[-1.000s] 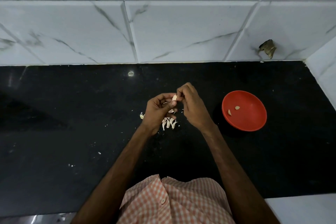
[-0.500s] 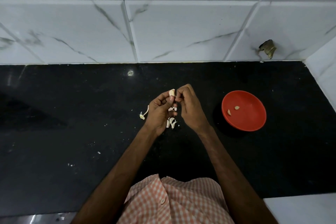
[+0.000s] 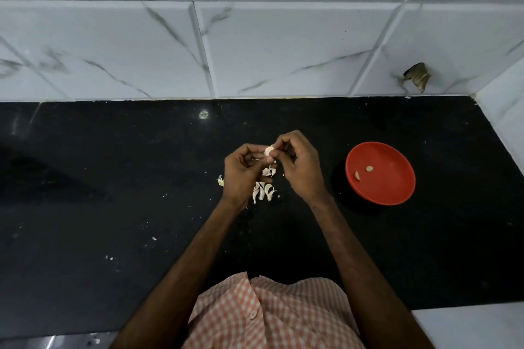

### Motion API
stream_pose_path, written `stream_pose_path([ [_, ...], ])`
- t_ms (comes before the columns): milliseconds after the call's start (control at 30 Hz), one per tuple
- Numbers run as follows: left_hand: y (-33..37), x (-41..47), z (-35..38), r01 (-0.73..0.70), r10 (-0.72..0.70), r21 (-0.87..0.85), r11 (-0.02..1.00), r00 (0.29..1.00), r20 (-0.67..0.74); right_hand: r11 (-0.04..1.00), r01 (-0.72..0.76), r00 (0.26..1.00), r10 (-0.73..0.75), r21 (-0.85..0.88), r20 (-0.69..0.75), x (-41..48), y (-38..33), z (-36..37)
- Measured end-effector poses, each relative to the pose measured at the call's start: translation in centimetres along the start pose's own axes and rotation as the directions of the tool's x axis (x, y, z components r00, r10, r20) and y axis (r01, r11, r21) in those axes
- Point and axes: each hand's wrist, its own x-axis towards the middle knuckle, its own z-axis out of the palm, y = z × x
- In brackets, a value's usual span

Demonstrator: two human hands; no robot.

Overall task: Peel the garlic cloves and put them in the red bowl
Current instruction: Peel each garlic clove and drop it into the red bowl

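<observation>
Garlic clove point(image 3: 269, 150): one, pale, held above the middle of the black counter point(image 3: 113, 178), pinched from both sides.
Left hand point(image 3: 243, 171): fingers curled, thumb and fingertips clamped on the clove.
Right hand point(image 3: 300, 167): fingers bent inward, tips closed on the clove's right side.
Red bowl point(image 3: 391, 187): on the counter near its right edge, well apart from the hands; holds two peeled cloves point(image 3: 368, 168), lying apart.
Garlic pieces point(image 3: 263, 190): small pale heap on the counter beneath the hands (skins or whole cloves, cannot tell).
Tiled wall point(image 3: 283, 51): white, veined, along the counter's back edge.
Checked shirt point(image 3: 269, 314): at the front edge.
</observation>
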Motion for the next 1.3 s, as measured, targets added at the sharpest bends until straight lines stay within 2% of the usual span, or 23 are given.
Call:
stream_pose_path([
  [200, -0.5, 0.1, -0.4, -0.024, 0.024, 0.024, 0.999, 1.0, 0.011, 0.982, 0.023, 0.991, 0.002, -0.186, 0.133, 0.4, 0.4, -0.1],
  [300, -0.6, 0.1, 0.0, -0.065, 0.065, 0.062, 0.996, 0.998, -0.001, 0.969, 0.025, 0.996, -0.004, -0.245, 0.088, 0.2, 0.4, 0.2],
  [433, -0.8, 0.1, 0.5, -0.057, 0.058, 0.03, 0.998, 0.997, -0.043, 0.952, 0.014, 1.0, -0.015, -0.306, 0.0, 0.1, 0.2, 0.7],
  [567, -1.0, -0.1, 1.0, -0.059, 0.059, 0.001, 0.998, 0.997, -0.054, 0.898, 0.052, 0.993, -0.092, -0.436, -0.071, -0.3, -0.3, 1.2],
  [700, -1.4, 0.2, 1.4, -0.072, 0.075, 0.025, 0.997, 0.987, -0.144, 0.822, 0.117, 0.986, -0.162, -0.557, -0.031, -0.8, -0.7, 1.7],
  [933, -0.9, 0.0, 1.4, -0.038, 0.019, -0.139, 0.99, 0.99, -0.136, 0.898, 0.112, 0.985, -0.158, -0.426, -0.075, -1.3, -0.2, 1.5],
  [1067, -0.8, 0.0, 1.1, -0.043, 0.021, -0.15, 0.988, 0.99, -0.14, 0.969, 0.091, 0.993, -0.107, -0.231, -0.056, -1.4, 0.1, 0.9],
  [1167, -0.7, 0.2, 0.7, -0.046, 0.031, -0.095, 0.994, 0.987, -0.155, 1.0, -0.027, 0.986, 0.024, -0.016, -0.166, -1.0, -0.4, 0.4],
  [1233, -0.8, 0.2, 0.4, -0.074, 0.074, 0.004, 0.997, 0.987, -0.146, 0.999, -0.032, 0.979, 0.039, 0.04, -0.202, -0.4, -0.8, 0.3],
  [1300, -0.9, 0.3, 0.4, -0.116, 0.128, 0.108, 0.987, 0.985, -0.115, 0.998, -0.046, 0.984, 0.053, 0.045, -0.168, 0.1, -1.0, 0.4],
])
